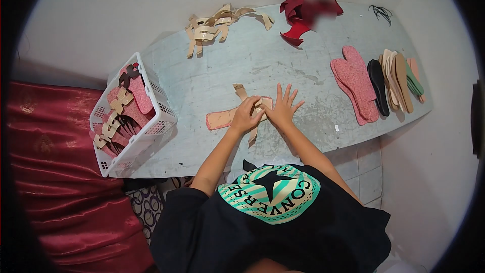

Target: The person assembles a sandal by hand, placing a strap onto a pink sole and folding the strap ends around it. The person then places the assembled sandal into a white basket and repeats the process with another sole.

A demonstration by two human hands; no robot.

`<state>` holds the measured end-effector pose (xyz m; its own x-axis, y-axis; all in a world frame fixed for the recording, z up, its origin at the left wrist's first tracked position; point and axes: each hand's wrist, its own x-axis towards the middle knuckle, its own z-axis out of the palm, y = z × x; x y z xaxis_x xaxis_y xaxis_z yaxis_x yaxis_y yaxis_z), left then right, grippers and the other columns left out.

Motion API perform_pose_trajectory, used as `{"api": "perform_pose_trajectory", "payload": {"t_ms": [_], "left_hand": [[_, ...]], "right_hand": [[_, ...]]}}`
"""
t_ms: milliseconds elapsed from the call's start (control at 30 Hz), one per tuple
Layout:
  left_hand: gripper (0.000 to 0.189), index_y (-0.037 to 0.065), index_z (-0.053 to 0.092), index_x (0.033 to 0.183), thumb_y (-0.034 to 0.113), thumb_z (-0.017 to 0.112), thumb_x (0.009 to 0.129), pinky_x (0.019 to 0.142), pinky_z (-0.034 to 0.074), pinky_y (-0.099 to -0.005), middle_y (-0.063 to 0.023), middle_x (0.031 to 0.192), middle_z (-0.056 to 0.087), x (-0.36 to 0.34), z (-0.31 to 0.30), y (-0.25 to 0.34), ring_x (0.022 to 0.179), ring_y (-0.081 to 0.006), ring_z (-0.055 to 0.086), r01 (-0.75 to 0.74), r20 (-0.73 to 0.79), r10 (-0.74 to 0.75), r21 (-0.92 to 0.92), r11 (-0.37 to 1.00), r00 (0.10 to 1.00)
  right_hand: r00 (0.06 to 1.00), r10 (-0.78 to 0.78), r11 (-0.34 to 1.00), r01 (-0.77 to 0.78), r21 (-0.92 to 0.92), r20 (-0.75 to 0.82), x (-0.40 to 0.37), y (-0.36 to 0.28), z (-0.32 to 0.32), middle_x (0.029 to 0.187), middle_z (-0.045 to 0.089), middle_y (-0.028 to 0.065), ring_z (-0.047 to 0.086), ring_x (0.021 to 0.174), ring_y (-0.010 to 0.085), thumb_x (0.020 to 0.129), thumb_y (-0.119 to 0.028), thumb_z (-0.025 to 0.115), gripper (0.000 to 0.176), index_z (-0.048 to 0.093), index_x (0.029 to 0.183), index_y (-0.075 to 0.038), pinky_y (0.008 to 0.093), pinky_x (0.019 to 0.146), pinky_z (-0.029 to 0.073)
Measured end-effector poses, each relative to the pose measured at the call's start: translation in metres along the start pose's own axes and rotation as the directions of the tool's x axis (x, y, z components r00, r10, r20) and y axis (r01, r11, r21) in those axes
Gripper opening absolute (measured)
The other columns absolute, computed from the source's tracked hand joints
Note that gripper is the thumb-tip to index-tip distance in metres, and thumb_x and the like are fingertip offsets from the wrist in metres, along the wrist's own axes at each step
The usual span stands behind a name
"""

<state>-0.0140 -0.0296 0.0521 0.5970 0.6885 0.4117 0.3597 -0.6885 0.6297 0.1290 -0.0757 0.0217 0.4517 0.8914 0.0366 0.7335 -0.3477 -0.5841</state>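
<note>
A sandal sole [218, 120] with a tan face and pink edge lies flat on the table, and a beige strap [239, 90] crosses it, its ends sticking out on both sides. My left hand [246, 115] rests over the middle of the sole with its fingers bent and closed on the strap; the exact grip is partly hidden. Beside it, my right hand [281, 109] is open, fingers spread above the table, and its thumb touches the sole's right end near the strap.
A white basket [162, 115] at left holds pink soles with straps. Beige straps [204, 31] and red pieces [297, 23] lie at the back. On the right are pink soles [354, 87], a black sole [376, 83], tan soles [400, 78] and green ones [413, 81]. Dark cords [381, 15] lie far right.
</note>
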Motion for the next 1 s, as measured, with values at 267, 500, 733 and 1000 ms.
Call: {"api": "perform_pose_trajectory", "payload": {"t_ms": [267,500,733,1000], "left_hand": [[0.077,0.003,0.042,0.126,0.032,0.079,0.065,0.095,0.038,-0.0394,-0.0172,0.121,0.047,0.000,-0.012,-0.006,0.114,-0.0330,0.046,-0.032,0.225,0.043,-0.051,0.998,0.973],[0.078,0.005,0.044,0.125,0.035,0.080,0.062,0.098,0.036,-0.0401,-0.0165,0.122,0.048,-0.004,-0.008,-0.015,0.118,-0.0331,0.043,-0.008,0.219,0.021,-0.061,0.998,0.975],[0.077,0.006,0.046,0.123,0.034,0.081,0.060,0.099,0.036,-0.0417,-0.0143,0.125,0.049,-0.004,-0.009,-0.012,0.122,-0.0340,0.041,0.012,0.200,0.002,-0.073,0.997,0.980],[0.082,0.005,0.046,0.125,0.034,0.083,0.057,0.100,0.034,-0.0408,-0.0139,0.124,0.049,-0.004,-0.008,-0.012,0.122,-0.0325,0.041,0.049,0.215,-0.026,-0.106,0.993,0.976]], "right_hand": [[0.999,0.024,0.998,-0.026,0.048,0.048,-0.001,-0.003,-0.009,0.147,0.002,0.0247,-0.007,0.134,0.0468,0.069,-0.060,0.063,0.098,0.020,0.142,-0.012,0.0706,0.094,-0.010],[0.994,-0.105,0.991,0.102,0.082,0.037,-0.005,0.006,-0.011,0.147,0.009,0.0237,-0.005,0.134,0.0473,0.074,-0.057,0.059,0.081,0.036,0.136,-0.010,0.0725,0.092,-0.009],[0.978,-0.207,0.968,0.210,0.137,-0.037,-0.003,0.010,-0.005,0.144,0.020,0.0211,0.000,0.134,0.0468,0.080,-0.047,0.057,0.061,0.047,0.128,-0.011,0.0717,0.093,-0.009],[0.947,-0.321,0.907,0.302,0.292,0.017,-0.019,0.010,-0.020,0.141,0.029,0.0197,0.006,0.135,0.0441,0.080,-0.040,0.060,0.046,0.055,0.116,-0.012,0.0689,0.096,-0.008]]}}
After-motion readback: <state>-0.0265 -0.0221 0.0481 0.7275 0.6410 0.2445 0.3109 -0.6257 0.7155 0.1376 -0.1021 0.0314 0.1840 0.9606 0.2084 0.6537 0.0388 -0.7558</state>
